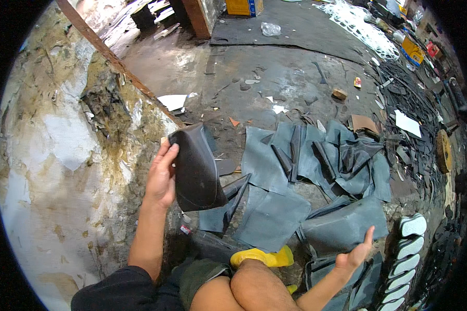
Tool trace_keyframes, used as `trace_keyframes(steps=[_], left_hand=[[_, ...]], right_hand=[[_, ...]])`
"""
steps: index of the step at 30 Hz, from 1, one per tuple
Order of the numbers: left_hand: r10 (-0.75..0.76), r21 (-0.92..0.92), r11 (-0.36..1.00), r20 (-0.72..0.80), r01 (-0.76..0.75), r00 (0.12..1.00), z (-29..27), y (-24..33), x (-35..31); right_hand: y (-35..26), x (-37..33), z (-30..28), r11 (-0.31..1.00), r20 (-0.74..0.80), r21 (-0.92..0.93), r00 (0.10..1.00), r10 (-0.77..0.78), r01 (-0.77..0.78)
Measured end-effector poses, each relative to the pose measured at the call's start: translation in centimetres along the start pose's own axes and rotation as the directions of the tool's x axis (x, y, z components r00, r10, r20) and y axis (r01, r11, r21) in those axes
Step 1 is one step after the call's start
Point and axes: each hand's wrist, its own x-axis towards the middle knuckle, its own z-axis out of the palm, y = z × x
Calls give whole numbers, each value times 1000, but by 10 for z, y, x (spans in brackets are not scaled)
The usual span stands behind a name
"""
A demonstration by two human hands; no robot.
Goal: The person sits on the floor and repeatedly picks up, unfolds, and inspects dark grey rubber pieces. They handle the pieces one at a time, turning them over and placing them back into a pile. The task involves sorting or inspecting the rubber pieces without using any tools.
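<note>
My left hand [163, 173] is closed on the upper left edge of a dark sheet of leather-like material [197, 173], which hangs bent beside the wall. Over on the right, my right hand [355, 255] has its fingers stretched out by the near edge of a grey-blue sheet [342, 228]; whether it touches that sheet I cannot tell. More grey-blue sheets [270, 217] lie spread and overlapping on the floor between and beyond my hands. Some are folded, showing black undersides, and a crumpled one [355, 158] rests on the far right of the pile.
A stained, peeling wall [67, 140] stands close on the left. At the lower right is a row of pale sole-shaped pieces [406, 264]. Dark strip scraps [415, 98] heap up at the right. A small block [339, 94] lies beyond the sheets. Yellow footwear [264, 256] shows below my knees.
</note>
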Motion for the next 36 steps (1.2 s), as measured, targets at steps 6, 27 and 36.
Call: trace_keyframes(steps=[6,27,36], left_hand=[[-145,-111,981,132,160,981,25,10,0],[-268,-239,891,412,387,871,25,-3,-4],[112,797,322,503,-510,857,-8,-54,-23]], right_hand=[[-8,-1,-10,998,-26,26,998,-50,51],[-11,4,-32,993,-70,102,996,-53,60],[-12,5,-49,994,-88,47,991,-99,103]])
